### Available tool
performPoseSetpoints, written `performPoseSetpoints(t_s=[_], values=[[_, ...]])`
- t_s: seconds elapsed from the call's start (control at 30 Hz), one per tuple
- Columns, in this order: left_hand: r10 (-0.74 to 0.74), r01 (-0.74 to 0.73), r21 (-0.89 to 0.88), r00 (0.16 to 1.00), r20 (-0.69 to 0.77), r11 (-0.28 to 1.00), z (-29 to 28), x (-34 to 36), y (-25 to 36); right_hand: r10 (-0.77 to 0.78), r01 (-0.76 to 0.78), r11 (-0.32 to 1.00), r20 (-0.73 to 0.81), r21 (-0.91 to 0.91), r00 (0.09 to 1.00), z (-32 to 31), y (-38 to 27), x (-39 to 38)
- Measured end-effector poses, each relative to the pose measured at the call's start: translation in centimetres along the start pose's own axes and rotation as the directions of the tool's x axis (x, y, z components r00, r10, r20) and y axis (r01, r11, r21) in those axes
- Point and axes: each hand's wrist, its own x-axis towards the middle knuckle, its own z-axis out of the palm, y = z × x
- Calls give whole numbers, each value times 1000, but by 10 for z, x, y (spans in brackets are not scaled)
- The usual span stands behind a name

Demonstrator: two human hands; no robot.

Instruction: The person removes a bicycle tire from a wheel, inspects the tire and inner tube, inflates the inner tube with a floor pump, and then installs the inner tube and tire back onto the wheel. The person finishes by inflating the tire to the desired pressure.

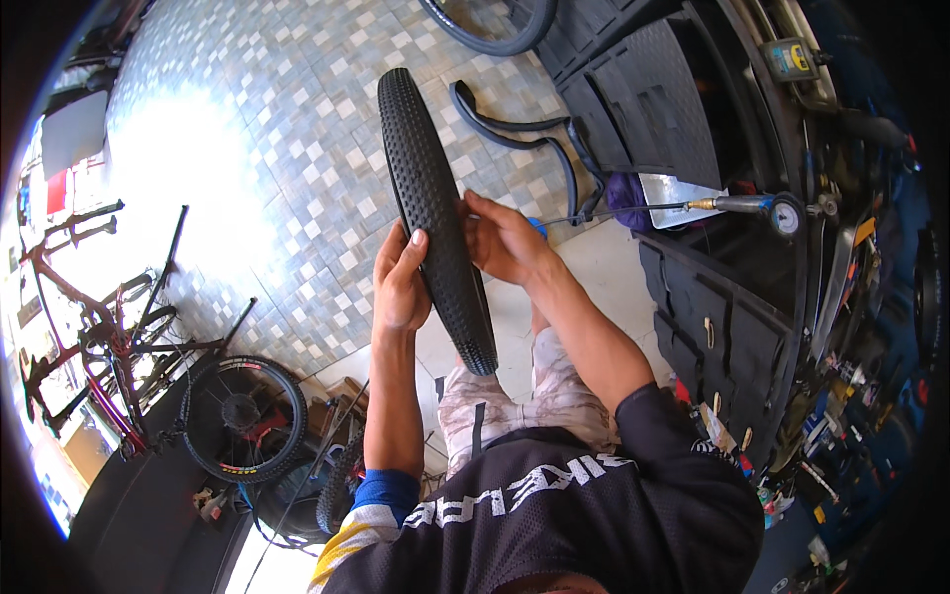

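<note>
The left hand (403, 282) pinches the tyre (424, 168); right hand (511, 244), partly hidden behind it, grip unclear; white lettering (529, 487) crosses the shirt (594, 549).

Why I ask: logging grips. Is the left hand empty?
No, the left hand grips a black, knobbed rubber tyre, thumb resting on it.

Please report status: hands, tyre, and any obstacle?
Left hand holding tyre, right hand at its right side. Tyre off floor. No obstacle seen; black tube lies beyond, on floor.
</note>
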Motion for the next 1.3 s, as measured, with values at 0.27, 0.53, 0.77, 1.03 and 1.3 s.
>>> performPoseSetpoints(t_s=[0.27, 0.53, 0.77, 1.03, 1.3], values=[[-2, 3, -10, 996, 88, 1000, -24, -8, 9, -30, -16, 915, -107, -403, 994, 33, -9, 4], [-11, 14, -27, 993, 117, 1000, -14, -6, 10, -174, 97, 654, -25, -750, 984, 43, -3, -22], [-33, 31, 31, 997, 73, 999, -14, -1, -4, -78, -178, 531, -258, -828, 963, 34, -6, -38], [-42, 42, 7, 999, -16, 999, -19, 11, -19, -543, 105, 656, -372, -747, 753, -69, -76, -69], [-77, 77, -9, 997, 0, 997, 40, 58, -50, -524, -818, 26, -705, -574, 478, -181, -89, -217]])
